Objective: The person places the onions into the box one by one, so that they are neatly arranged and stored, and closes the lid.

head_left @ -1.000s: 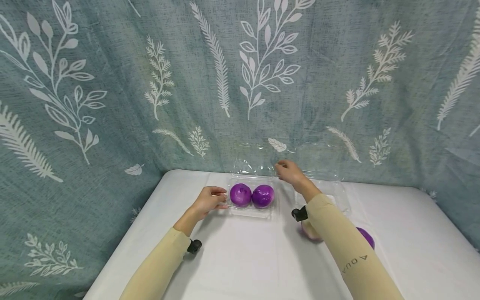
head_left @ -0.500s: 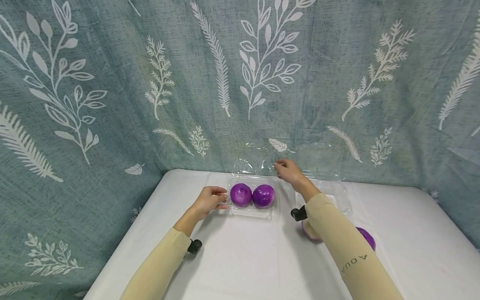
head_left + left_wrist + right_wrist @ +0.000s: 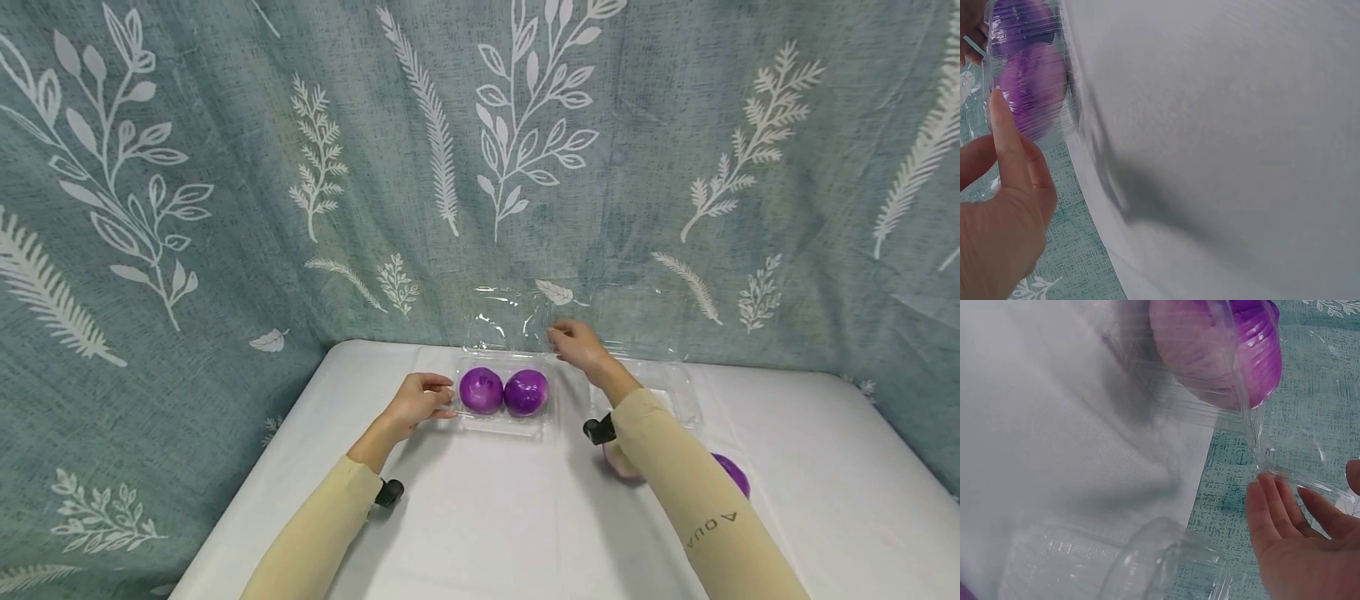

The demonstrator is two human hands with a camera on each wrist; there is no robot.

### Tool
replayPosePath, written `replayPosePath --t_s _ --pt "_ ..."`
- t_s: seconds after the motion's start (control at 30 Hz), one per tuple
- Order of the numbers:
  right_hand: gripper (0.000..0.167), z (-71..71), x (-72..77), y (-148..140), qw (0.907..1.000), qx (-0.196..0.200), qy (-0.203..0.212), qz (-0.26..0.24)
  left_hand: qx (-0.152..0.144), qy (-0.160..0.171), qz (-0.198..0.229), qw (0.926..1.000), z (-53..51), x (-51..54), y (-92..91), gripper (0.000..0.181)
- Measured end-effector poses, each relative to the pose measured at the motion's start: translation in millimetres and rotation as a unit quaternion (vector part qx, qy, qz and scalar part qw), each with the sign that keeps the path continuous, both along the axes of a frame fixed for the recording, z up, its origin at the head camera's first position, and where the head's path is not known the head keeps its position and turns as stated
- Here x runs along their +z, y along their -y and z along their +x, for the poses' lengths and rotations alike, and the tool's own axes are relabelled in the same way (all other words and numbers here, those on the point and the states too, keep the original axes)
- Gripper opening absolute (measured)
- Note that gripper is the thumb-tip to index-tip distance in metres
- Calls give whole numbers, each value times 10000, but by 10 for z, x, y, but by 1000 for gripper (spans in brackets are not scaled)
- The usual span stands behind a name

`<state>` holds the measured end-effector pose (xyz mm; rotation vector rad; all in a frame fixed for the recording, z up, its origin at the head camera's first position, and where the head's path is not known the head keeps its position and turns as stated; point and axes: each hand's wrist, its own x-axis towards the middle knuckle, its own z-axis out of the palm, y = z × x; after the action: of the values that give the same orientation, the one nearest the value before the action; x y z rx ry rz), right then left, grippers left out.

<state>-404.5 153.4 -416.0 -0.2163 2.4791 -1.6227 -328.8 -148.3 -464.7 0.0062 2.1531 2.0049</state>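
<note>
Two glossy purple round vegetables, perhaps onions or turnips, lie side by side in a clear plastic clamshell box (image 3: 501, 427); the left one (image 3: 482, 390) has dark marks on top, the right one (image 3: 527, 392) is plain. Behind them the box's clear lid (image 3: 501, 321) stands raised against the curtain. My left hand (image 3: 414, 403) touches the box's left side with its fingertips, its index finger extended in the left wrist view. At the lid's lower right corner, my right hand (image 3: 579, 344) has its fingers (image 3: 1272, 503) nearly straight against the plastic edge, thumb apart.
A second clear clamshell box (image 3: 678, 392) stands to the right with its lid raised, partly behind my right arm. Near that arm lie a pale-and-purple vegetable (image 3: 621, 463) and a purple one (image 3: 732, 477), both partly hidden. A leaf-patterned curtain (image 3: 420, 167) hangs behind the white table (image 3: 480, 517).
Almost nothing moves: both hands stay at the box and lid, the vegetables keep their places, and only the head view shifts very slightly.
</note>
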Motion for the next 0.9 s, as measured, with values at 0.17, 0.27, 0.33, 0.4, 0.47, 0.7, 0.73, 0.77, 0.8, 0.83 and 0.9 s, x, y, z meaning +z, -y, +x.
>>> replayPosePath --t_s 0.17,0.27,0.33,0.4,0.47,0.7,0.73,0.77,0.8,0.83,0.9 --pt "51 8 -3 -8 10000 10 45 11 0 -5 12 10000 5 1 -8 36" --pt "51 11 0 -18 10000 11 88 -2 18 -4 1 10000 4 7 -13 37" --pt "53 12 1 -25 9999 34 119 -17 22 -2 -6 10000 4 9 -13 37" --pt "54 13 0 -33 9999 38 141 -49 18 -5 -20 10000 6 10 -12 37" --pt "55 11 -2 -40 9999 40 149 -71 6 -11 -24 10000 2 10 -10 37" --pt "58 26 -15 -45 9998 -42 83 -195 62 53 -65 9999 11 31 -21 36" --pt "59 34 -15 -43 9998 -53 68 -204 68 65 -70 9999 11 32 -20 36" --pt "59 43 -12 -41 9998 -60 59 -205 65 58 -69 9999 12 32 -21 36" --pt "60 53 -8 -38 9997 -84 58 -229 56 41 -78 9999 13 31 -21 36" --pt "61 65 -4 -35 9997 -95 41 -228 47 35 -69 10000 13 29 -20 35" --pt "63 90 3 -32 9997 -105 11 -225 27 24 -66 10000 13 25 -20 35"
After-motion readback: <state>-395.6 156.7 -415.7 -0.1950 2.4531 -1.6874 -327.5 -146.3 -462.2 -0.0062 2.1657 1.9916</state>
